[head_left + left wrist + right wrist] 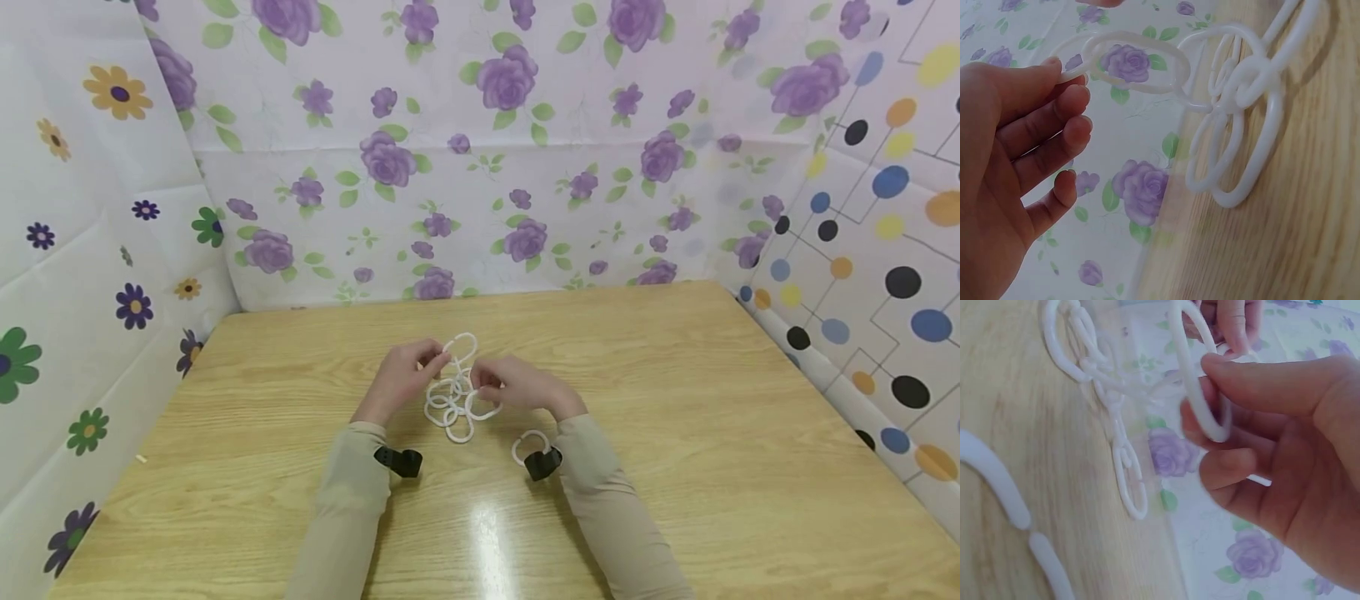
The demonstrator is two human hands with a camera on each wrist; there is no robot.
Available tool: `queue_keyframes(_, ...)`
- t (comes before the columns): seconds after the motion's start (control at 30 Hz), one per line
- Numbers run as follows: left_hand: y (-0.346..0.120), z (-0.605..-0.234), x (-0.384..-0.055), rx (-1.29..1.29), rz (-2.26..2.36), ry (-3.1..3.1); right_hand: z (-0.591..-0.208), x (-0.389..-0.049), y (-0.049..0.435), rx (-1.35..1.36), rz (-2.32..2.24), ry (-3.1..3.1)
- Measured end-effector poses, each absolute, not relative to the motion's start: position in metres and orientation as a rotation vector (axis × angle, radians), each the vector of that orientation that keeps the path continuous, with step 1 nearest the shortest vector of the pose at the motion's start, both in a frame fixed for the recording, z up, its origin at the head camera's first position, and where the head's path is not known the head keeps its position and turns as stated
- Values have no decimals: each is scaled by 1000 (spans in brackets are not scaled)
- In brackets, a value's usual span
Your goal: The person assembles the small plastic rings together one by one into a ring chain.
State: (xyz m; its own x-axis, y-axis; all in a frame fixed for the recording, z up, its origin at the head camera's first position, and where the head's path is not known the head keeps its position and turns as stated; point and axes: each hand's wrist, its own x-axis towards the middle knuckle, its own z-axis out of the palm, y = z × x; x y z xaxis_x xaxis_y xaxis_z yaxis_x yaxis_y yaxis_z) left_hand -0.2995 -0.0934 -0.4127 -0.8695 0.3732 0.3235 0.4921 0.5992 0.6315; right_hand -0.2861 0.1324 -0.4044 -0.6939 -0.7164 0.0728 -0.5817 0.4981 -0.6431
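Note:
A cluster of white plastic chain links (460,441) lies joined together on the table between the hands. My left hand (401,379) pinches an end link (1074,74) between thumb and index finger, lifting it off the table; its other fingers are loosely bent. Opposite, my right hand (525,383) holds a white oval link (1190,375) between thumb and fingers, slightly above the table. Whether this link hooks into the chain cannot be seen clearly. A separate link (517,454), with a small gap in its loop, lies by the right wrist.
The wooden table (675,375) meets a flowered cloth (465,192) at the back and patterned side cloths. Black wrist cameras (405,463) are strapped to both wrists. A tiny pale piece (141,458) lies near the table's left edge.

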Motion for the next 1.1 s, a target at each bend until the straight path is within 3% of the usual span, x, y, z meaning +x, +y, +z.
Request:
queue_keyframes(0.37, -94, -410, -297, -739, -1125, -2730, -403, -287, 133, -1111, -1151, 2767)
queue_keyframes(1.1, -86, -408, -293, -1023, -1045, -2864, -402, -285, 129, -1040, -1202, 2919)
